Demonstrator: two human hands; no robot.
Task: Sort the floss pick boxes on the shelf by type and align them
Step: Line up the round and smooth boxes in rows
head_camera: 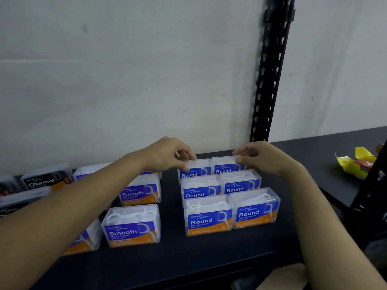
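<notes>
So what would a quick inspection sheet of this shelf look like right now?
Surface: dark shelf board, mostly bare at the front.
Job's things: six Round boxes in two columns of three at the right; Smooth boxes left of them, rows looser; a Charcoal box at far left.
Clutter: yellow wrappers at the right edge.
Grippers: left hand pinches the back-left Round box; right hand touches the back-right Round box, grip unclear.
Cables: nothing seen.
Surroundings: pale wall, black slotted upright.
</notes>
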